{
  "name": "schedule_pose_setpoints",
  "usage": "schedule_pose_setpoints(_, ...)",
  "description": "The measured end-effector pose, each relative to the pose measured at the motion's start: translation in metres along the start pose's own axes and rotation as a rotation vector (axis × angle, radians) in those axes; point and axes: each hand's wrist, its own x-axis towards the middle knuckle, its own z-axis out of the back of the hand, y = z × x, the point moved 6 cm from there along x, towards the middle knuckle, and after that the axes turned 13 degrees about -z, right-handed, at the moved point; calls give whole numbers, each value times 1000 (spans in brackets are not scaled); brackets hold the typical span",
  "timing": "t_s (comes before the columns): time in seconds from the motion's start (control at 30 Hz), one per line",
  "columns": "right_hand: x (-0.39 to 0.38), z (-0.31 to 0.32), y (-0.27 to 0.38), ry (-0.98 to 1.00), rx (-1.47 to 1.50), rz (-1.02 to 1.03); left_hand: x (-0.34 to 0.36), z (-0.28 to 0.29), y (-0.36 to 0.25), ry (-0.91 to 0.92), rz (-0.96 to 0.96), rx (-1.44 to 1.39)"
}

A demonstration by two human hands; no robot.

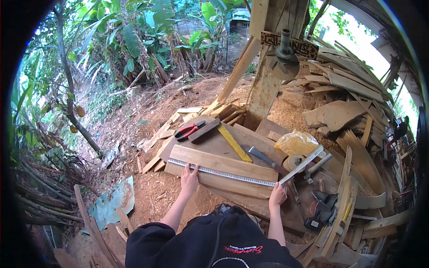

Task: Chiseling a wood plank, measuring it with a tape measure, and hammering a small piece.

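Observation:
A pale wooden board [221, 159] lies on the cluttered worktop, with a silver measuring strip [225, 175] stretched along it. My left hand [189, 178] rests on the strip toward the board's left part, fingers extended. At the right end, my right hand [278, 193] has its fingers curled on the strip beside the board's edge. Behind the board are red-and-black pliers [190, 130], a dark wood block [203, 131], a yellow rule [235, 143] and a chisel-like metal tool [261, 157]. A metal bar [301, 165] lies angled just right of my right hand.
A yellowish plastic bag [295, 144], a black power tool [315, 222] and stacked offcuts [344, 85] crowd the right side. A post [259, 96] and a hanging bladed metal fixture [286, 67] stand ahead. A bent metal sheet [111, 203] lies on the sloping dirt at left.

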Motion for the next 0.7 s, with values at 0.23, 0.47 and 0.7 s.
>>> schedule_pose_setpoints(0.23, 3, 7, 4, 31, 87, -9, 2, -1, 1, -3, 17, -20)
schedule_pose_setpoints(0.47, 0, 8, 12, 105, 82, -121, 63, 58, 10, -167, 36, -407)
schedule_pose_setpoints(0.7, 3, 7, 1, 7, 115, -121, 129, 342, -120, -830, -634, -464)
